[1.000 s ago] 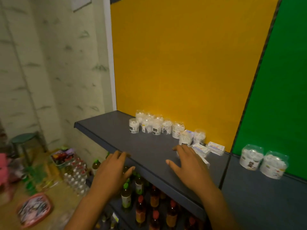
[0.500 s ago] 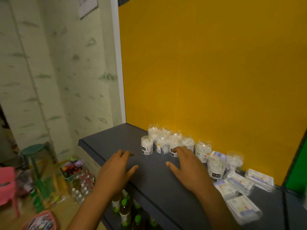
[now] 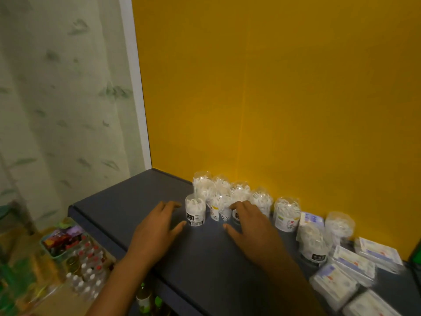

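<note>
1. Hands: the left hand [image 3: 157, 226] and the right hand [image 3: 252, 226] lie low over the shelf [image 3: 118, 201], fingers spread wide and holding nothing. Whether the palms press on the shelf cannot be told.
2. Location: the tubs [image 3: 239, 192] of white swabs stand in a tight cluster at the back of the shelf, against the yellow panel [image 3: 273, 99] and just beyond both hands. The front tub [image 3: 195, 212] stands just beside the left thumb. The right fingertips overlap another tub, but contact cannot be confirmed.
3. Risk: the tubs look tall and light, and they are packed so close that they touch. A sweep or nudge from spread fingers would likely topple one into its neighbours.
4. Risk: a toppled tub could roll to the open front edge and drop onto the bottles [image 3: 143, 295] below.
5. Risk: the right forearm passes near the packs [image 3: 333, 283], and an outward swing of the elbow would shove them along the shelf.
6. Count:
   - Hands: two.
   - Tubs: ten visible, though overlap in the cluster leaves this uncertain.
   - Box [image 3: 311, 221]: one.
   - Packs: four, blurred.
   - Bottles: mostly hidden under the shelf, so not counted
</note>
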`<state>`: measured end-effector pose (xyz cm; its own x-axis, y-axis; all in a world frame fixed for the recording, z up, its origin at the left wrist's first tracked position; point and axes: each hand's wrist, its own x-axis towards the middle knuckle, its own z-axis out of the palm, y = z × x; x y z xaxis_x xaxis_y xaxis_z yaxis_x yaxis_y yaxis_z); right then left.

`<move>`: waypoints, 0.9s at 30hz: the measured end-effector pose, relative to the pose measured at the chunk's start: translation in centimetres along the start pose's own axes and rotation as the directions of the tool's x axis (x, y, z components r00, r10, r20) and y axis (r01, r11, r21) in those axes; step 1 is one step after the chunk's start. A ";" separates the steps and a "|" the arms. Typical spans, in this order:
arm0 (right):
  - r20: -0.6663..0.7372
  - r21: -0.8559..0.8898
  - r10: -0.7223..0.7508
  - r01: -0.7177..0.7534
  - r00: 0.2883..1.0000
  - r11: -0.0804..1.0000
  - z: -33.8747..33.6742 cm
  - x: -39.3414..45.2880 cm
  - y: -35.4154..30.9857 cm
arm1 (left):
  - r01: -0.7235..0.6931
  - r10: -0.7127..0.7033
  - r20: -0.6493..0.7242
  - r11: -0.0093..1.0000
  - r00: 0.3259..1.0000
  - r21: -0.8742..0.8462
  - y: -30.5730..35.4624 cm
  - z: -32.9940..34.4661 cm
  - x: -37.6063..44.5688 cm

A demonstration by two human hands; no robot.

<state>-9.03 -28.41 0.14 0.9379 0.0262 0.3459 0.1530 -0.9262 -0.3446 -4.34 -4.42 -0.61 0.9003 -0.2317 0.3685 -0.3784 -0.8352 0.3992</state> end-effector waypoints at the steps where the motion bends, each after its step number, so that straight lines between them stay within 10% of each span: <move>1: -0.009 -0.014 0.024 -0.024 1.000 1.000 0.1 0.4 -0.1 | -0.022 0.023 0.003 1.000 1.000 -0.021 -0.3 0.2 0.8; 12: -0.174 -0.076 0.183 -0.199 0.968 0.977 1.2 2.2 -2.6 | -0.267 0.345 0.172 0.894 0.923 -0.360 -5.0 1.5 8.3; 27: -0.227 -0.073 0.265 -0.288 0.937 0.955 3.9 2.6 -5.1 | -0.019 0.355 0.236 0.586 0.905 -0.810 -6.9 4.1 9.5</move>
<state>-6.16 -22.13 -0.63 0.8488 -0.3060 0.4311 -0.1464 -0.9196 -0.3646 7.71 -2.89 -3.36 0.7307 -0.6239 0.2771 -0.4130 -0.0807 0.9072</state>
